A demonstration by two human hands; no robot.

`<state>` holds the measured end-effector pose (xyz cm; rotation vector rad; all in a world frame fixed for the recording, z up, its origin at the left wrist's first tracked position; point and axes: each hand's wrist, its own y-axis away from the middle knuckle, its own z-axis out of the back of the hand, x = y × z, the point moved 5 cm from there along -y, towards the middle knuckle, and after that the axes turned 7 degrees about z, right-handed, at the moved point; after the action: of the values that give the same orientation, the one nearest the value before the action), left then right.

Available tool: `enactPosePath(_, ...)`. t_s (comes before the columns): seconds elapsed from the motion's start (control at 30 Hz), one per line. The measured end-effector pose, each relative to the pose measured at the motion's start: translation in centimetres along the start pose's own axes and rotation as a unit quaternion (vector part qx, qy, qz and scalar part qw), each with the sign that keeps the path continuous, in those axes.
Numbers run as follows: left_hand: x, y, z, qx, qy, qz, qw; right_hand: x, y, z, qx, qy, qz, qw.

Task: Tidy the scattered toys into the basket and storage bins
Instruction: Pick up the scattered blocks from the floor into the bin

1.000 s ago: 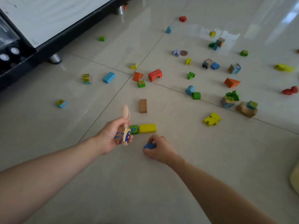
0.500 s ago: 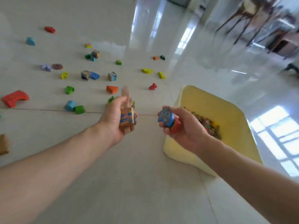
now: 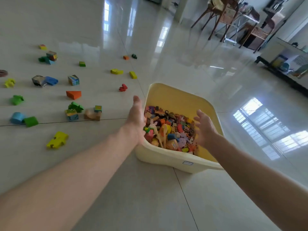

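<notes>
A pale yellow bin (image 3: 176,99) stands on the tiled floor, holding a heap of several small colourful toys (image 3: 171,129), a wooden spoon among them. My left hand (image 3: 135,117) hangs over the bin's left rim, fingers straight, holding nothing. Over the bin's right side my right hand (image 3: 204,128) is spread, its fingers loose and empty. Scattered toys lie on the floor to the left: an orange wedge (image 3: 73,94), a yellow puzzle piece (image 3: 57,140), a red figure (image 3: 123,87), a green block (image 3: 30,121).
More blocks lie further left and back, such as a blue block (image 3: 51,80) and a yellow duck shape (image 3: 116,71). Wooden chairs (image 3: 220,15) and a low shelf (image 3: 283,60) stand at the far right. Bare glossy tiles stretch in front of the bin.
Both hands carried their toys over to the bin and let them go; the wooden spoon toy and the blue block are no longer held. The view turned right toward the bin.
</notes>
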<state>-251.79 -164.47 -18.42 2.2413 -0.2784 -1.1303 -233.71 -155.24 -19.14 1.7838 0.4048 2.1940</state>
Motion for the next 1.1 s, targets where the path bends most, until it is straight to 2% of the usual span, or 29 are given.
enactPosePath(0.1,-2.1,1.1,4.0,-0.058,-0.037,-0.048,0.996,2.1,1.1,-2.5,-0.051,0.002,0.093,0.994)
enactPosePath(0.17,-3.5,2.3,6.8,-0.096,-0.089,-0.083,0.988,3.8,3.0,-5.6,-0.034,0.036,0.194,0.98)
enactPosePath(0.27,-4.5,5.1,11.8,-0.141,-0.127,-0.108,0.976,5.3,7.5,-12.7,0.095,0.082,0.344,0.93)
enactPosePath(0.37,-4.5,8.9,18.5,-0.23,-0.134,-0.113,0.957,4.0,12.9,-21.2,0.278,0.12,0.406,0.862)
enactPosePath(0.43,-4.2,12.3,23.6,-0.307,-0.115,-0.122,0.937,1.5,16.8,-26.7,0.385,0.164,0.41,0.81)
enactPosePath(0.53,-2.5,19.5,31.6,-0.423,-0.104,-0.147,0.888,-3.7,23.0,-33.7,0.51,0.227,0.38,0.738)
enactPosePath(0.63,2.0,27.4,37.7,-0.527,-0.139,-0.146,0.825,-8.7,28.9,-37.3,0.585,0.258,0.387,0.664)
enactPosePath(0.73,10.3,36.2,42.0,-0.648,-0.218,-0.049,0.728,-14.5,35.6,-39.1,0.677,0.269,0.412,0.548)
enactPosePath(0.8,16.8,40.4,43.1,-0.687,-0.234,0.033,0.688,-17.2,39.0,-39.2,0.721,0.267,0.43,0.473)
enactPosePath(0.83,20.6,42.6,43.0,-0.698,-0.235,0.081,0.672,-18.9,41.3,-39.2,0.748,0.265,0.43,0.431)
enactPosePath(0.9,26.9,44.7,41.7,-0.678,-0.254,0.173,0.668,-21.2,43.9,-38.9,0.78,0.263,0.418,0.383)
enactPosePath(1.0,32.7,44.6,38.7,-0.581,-0.332,0.279,0.689,-23.6,45.9,-38.8,0.803,0.262,0.395,0.361)
enactPosePath(1.1,34.4,42.5,37.7,-0.512,-0.39,0.281,0.712,-24.8,46.4,-39.2,0.805,0.272,0.395,0.35)
